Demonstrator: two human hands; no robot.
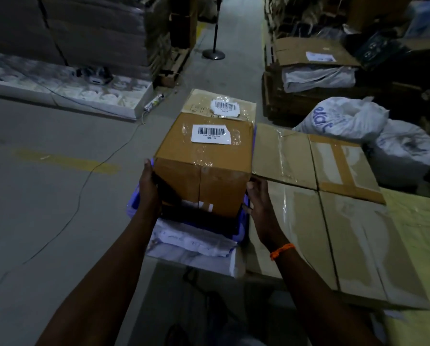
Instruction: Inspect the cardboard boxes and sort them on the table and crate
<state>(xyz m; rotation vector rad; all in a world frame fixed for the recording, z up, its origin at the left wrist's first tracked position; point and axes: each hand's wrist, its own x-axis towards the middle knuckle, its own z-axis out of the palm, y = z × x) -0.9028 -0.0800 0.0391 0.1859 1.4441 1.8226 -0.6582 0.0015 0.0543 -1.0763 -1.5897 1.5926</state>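
Warehouse floor is running dim behind while both hands, left hand (150,189) and right hand (257,196), are clamping opposite sides of the labelled cardboard box (205,156), holding it over the blue crate (134,206), long axis pointing far, tabletop (421,221) lying right.

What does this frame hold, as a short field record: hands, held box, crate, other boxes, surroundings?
left hand: on the box's left side
right hand: on its right side, orange wrist thread
held box: brown, taped, barcode label on top, over the crate
crate: blue, white papers inside
second labelled box: just behind the held one
flat cardboard: to the right
white sacks: far right
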